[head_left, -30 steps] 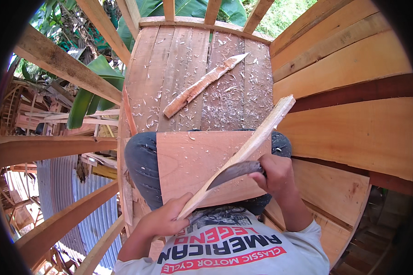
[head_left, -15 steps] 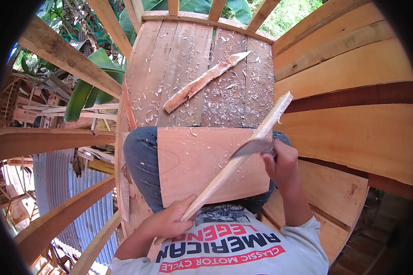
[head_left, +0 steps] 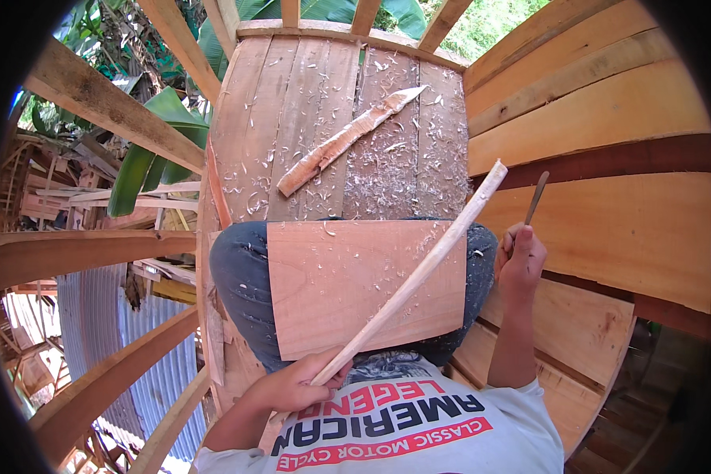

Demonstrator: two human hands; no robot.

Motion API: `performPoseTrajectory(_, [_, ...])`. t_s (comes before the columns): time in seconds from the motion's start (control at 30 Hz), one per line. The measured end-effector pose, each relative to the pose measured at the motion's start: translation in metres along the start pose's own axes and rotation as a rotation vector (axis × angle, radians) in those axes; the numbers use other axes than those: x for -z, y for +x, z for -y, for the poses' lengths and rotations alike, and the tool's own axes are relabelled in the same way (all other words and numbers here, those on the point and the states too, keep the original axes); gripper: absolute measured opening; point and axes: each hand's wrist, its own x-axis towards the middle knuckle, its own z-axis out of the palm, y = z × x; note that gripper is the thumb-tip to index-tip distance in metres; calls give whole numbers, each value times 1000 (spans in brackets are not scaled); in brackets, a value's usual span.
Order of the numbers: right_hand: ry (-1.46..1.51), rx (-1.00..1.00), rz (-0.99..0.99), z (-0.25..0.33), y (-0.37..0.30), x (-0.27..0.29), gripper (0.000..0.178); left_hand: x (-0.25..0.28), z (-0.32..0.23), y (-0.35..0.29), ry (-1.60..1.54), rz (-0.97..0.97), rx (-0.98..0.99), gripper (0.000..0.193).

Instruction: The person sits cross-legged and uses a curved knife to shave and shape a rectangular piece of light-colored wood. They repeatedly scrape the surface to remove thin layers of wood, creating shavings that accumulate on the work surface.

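Observation:
My left hand (head_left: 312, 381) is closed round the lower end of a long, pale, whittled wooden stick (head_left: 407, 291). The stick slants up to the right across a flat wooden board (head_left: 332, 276) that lies on my lap. Out to the right of the stick, my right hand (head_left: 521, 257) grips a knife, its curved blade (head_left: 537, 197) pointing up and seen nearly edge-on. Blade and stick are apart. The knife's handle is hidden in my fist.
Beyond my knees, a rough piece of wood (head_left: 344, 146) with a pale pointed end lies on the plank floor (head_left: 245, 118) among scattered shavings. Plank walling (head_left: 600, 229) stands close on my right. Wooden rails (head_left: 95, 241) run along the left, with corrugated sheeting (head_left: 154, 347) below.
My right hand has lifted the knife off the stick and swung it out to the right, blade up. My left hand keeps its hold, and the stick has barely shifted.

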Motion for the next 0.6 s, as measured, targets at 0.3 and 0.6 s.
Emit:
performPoseTrajectory(0.3, [-602, 374, -131, 13, 20, 7, 49, -8, -14, -5, 258, -165, 97, 31])
performPoseTrajectory(0.6, [-441, 480, 237, 10, -30, -19, 50, -6, -3, 7, -109, -106, 47, 29])
